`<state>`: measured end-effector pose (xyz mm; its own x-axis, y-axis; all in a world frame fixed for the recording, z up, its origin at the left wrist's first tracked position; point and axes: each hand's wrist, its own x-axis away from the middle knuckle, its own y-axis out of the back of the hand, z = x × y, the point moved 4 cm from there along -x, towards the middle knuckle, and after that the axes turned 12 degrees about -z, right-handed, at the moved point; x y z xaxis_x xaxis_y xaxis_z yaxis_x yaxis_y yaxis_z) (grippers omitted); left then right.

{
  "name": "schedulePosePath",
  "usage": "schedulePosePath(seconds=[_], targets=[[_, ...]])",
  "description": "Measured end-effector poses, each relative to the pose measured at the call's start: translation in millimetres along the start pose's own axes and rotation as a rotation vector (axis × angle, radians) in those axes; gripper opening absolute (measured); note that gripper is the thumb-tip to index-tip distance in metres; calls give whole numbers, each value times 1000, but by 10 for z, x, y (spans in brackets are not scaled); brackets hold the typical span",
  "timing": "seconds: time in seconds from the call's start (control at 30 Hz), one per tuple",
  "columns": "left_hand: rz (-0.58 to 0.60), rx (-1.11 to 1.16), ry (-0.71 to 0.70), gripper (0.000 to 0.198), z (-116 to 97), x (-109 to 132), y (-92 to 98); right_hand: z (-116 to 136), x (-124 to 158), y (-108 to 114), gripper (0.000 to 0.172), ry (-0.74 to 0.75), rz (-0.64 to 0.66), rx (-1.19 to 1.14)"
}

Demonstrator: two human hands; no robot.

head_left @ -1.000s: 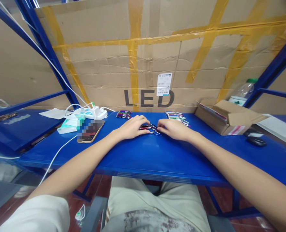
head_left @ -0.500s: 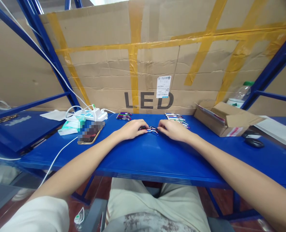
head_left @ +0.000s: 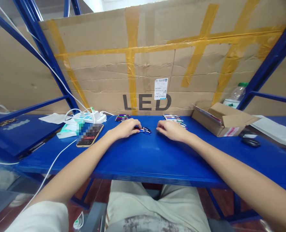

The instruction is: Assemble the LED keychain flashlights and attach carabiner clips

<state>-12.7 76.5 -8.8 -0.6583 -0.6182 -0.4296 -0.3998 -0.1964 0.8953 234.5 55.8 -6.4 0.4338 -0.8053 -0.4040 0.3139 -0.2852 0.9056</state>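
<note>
My left hand [head_left: 129,128] rests on the blue table [head_left: 143,154], its fingers closed on a small bunch of coloured metal clips [head_left: 145,130] that stick out to the right. Across a short gap, my right hand [head_left: 170,130] lies on the table with its fingers curled together; what is under them, if anything, is hidden. Just behind the right hand is a row of coloured clips [head_left: 173,118], partly covered by it. Another small pile of clips [head_left: 122,117] lies behind my left hand.
At the left are a phone [head_left: 89,135], a green-white packet [head_left: 69,128] and a white power strip [head_left: 92,116] with cables. On the right stand an open cardboard box [head_left: 212,120], a black mouse [head_left: 251,142] and a bottle [head_left: 237,94]. A large cardboard panel [head_left: 104,77] closes off the back.
My left hand and the bunch of clips have moved left, away from my right hand. The gap between the hands is wider. The view has shifted slightly.
</note>
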Motion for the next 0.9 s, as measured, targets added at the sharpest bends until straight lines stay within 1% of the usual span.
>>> schedulePosePath(seconds=[0.2,0.3,0.37,0.43,0.57,0.9], targets=[[104,-167,162,15,337,62,183,-9,-1,-3,17,1,14,3],[109,-191,244,14,510,110,295,-20,4,-3,18,-1,21,-4],[127,-238,302,18,613,149,358,-24,9,-3,18,-3,25,-11],[151,-282,323,20,686,185,402,-27,12,-4,18,-4,30,-19],[121,-340,375,17,788,238,457,-30,14,-8,17,-6,36,-23],[109,-412,341,22,875,256,410,-36,5,7,18,-1,38,-4]])
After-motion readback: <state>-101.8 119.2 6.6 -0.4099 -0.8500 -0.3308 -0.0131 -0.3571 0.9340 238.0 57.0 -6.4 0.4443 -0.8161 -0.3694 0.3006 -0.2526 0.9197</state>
